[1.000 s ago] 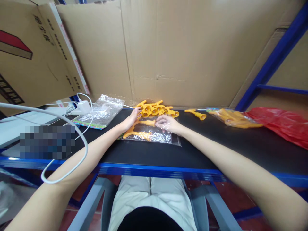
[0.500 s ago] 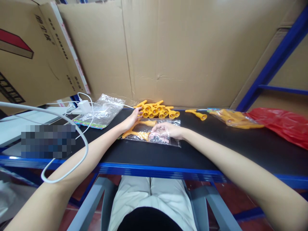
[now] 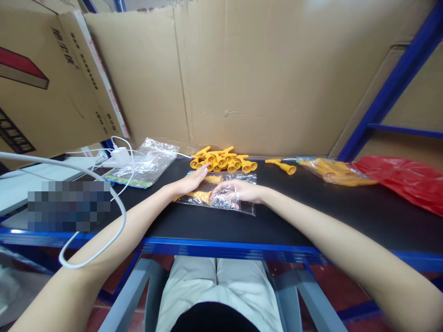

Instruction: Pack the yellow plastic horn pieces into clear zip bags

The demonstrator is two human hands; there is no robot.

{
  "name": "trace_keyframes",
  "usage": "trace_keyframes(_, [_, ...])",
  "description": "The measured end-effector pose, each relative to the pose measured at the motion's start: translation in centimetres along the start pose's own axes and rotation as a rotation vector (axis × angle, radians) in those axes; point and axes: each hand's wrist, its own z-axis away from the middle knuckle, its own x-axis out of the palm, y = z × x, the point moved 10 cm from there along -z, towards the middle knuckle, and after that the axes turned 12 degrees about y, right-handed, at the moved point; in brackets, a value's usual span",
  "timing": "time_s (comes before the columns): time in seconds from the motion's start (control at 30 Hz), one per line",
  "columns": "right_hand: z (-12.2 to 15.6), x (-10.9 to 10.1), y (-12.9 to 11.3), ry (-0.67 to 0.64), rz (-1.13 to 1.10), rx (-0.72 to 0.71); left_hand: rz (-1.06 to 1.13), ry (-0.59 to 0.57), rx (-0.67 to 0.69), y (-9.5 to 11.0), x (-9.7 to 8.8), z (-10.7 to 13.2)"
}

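Note:
A clear plastic bag (image 3: 247, 210) lies flat on the black table in front of me, with yellow horn-shaped plastic pieces (image 3: 199, 198) inside. My left hand (image 3: 190, 183) rests on the bag's left part, fingers stretched out and pointing to the pile behind. Through the film I see my right hand (image 3: 233, 190) inside the bag, its fingers curled at the end of the nearer yellow piece. Just behind the bag is a pile of similar yellow pieces (image 3: 221, 161), flared ends facing me. A single yellow piece (image 3: 285, 168) lies to the right.
Another clear bag (image 3: 152, 161) with a coloured edge lies at the left, near a white charger (image 3: 121, 156) and a looping white cable (image 3: 121, 203). At the right are a filled bag of yellow pieces (image 3: 335, 173) and a red plastic bag (image 3: 398, 177). Cardboard (image 3: 259, 83) stands behind.
My left hand has shifted right and flattened over the bag, covering more of the yellow pieces. My right hand has moved slightly left with the nearer piece.

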Motion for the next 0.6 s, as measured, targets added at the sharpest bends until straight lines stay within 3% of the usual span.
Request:
trace_keyframes(0.1, [0.2,-0.5,-0.3,-0.013,0.001,0.027,-0.137,-0.051,0.019,0.0,0.3,0.2])
trace_keyframes(0.2, [0.2,-3.6,-0.5,0.084,0.089,0.038,-0.248,-0.075,0.026,-1.1,0.0,0.0])
trace_keyframes(0.27, [0.3,-7.9,-0.8,0.273,0.179,0.019,-0.297,-0.080,0.006,-2.2,-0.4,-0.3])
trace_keyframes(0.37, [2.3,-17.0,-0.3,0.758,0.392,0.072,-0.340,-0.077,-0.033,-3.8,-1.2,-0.7])
trace_keyframes(0.43, [4.9,-22.2,0.6,1.042,0.668,0.190,-0.359,-0.074,-0.048,-4.3,-1.5,-0.9])
trace_keyframes(0.5, [6.8,-25.3,1.8,1.145,0.975,0.331,-0.374,-0.075,-0.055,-4.5,-1.6,-1.0])
trace_keyframes(0.6, [7.6,-26.8,4.4,1.038,1.168,0.457,-0.384,-0.077,-0.057,-4.5,-1.5,-1.0])
